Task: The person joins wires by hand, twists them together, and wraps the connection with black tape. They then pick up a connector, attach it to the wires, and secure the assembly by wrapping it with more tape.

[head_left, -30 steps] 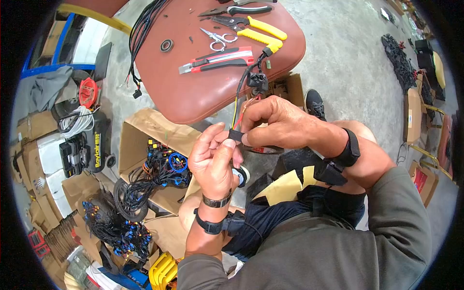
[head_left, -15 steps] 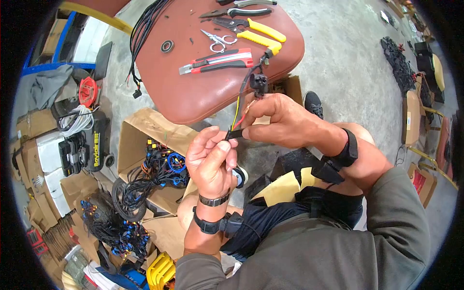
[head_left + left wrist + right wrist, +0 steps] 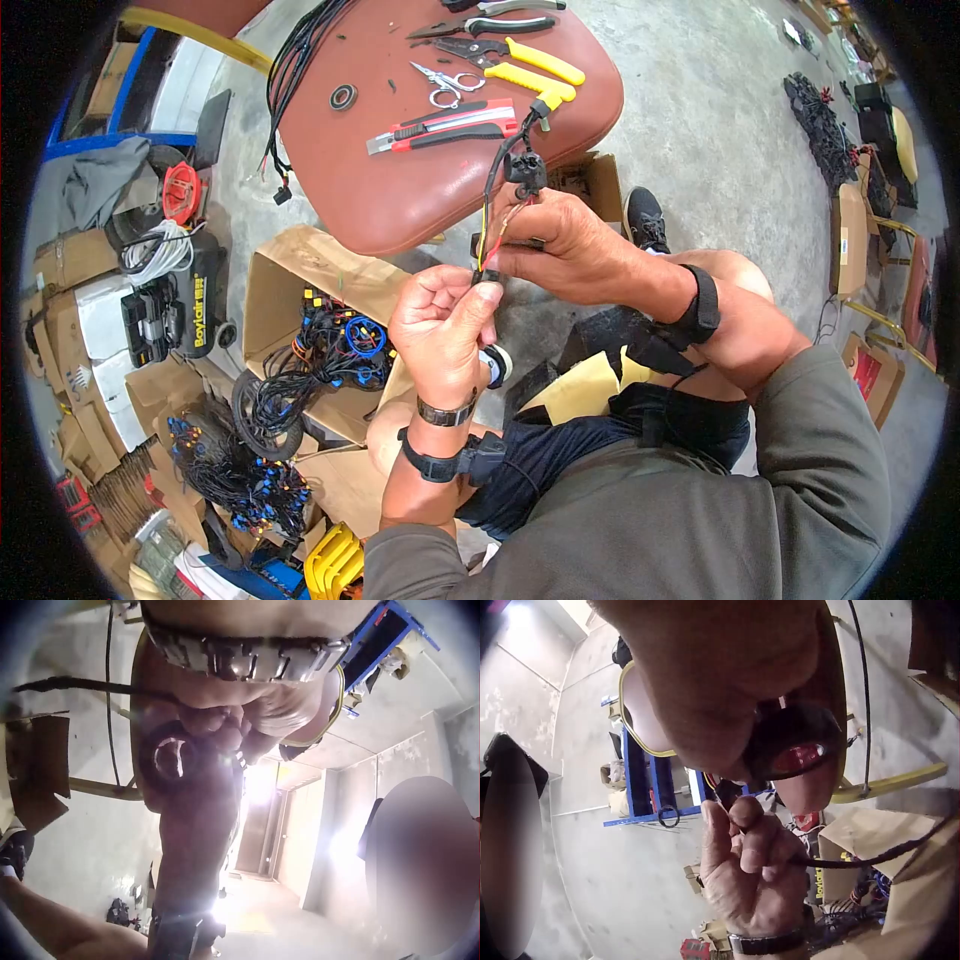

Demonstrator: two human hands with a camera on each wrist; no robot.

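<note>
My left hand [image 3: 440, 325] pinches the lower end of a wire harness between thumb and fingers, where black tape [image 3: 487, 276] wraps it. Thin yellow and red wires [image 3: 484, 238] run up from there to a black sleeved cable [image 3: 492, 180]. Beside them hangs a black connector [image 3: 525, 172]. My right hand [image 3: 570, 248] is right at the wrapped spot, fingers curled, holding a roll of black tape [image 3: 769, 746] with a red inner core. In the head view the right hand hides most of that roll.
On the brown padded seat [image 3: 370, 205] lie a utility knife [image 3: 440, 127], small scissors [image 3: 447, 84], yellow-handled pliers [image 3: 530, 75], black-handled pliers [image 3: 490, 27] and a bearing [image 3: 343, 97]. Black cables [image 3: 300, 70] hang over its left edge. A cardboard box [image 3: 275, 270] of wiring stands below.
A short strip of black tape stretched between the hands half a second ago; now the right fingers are in close against the wires. The right hand has shifted slightly left, the left hand still pinching.
</note>
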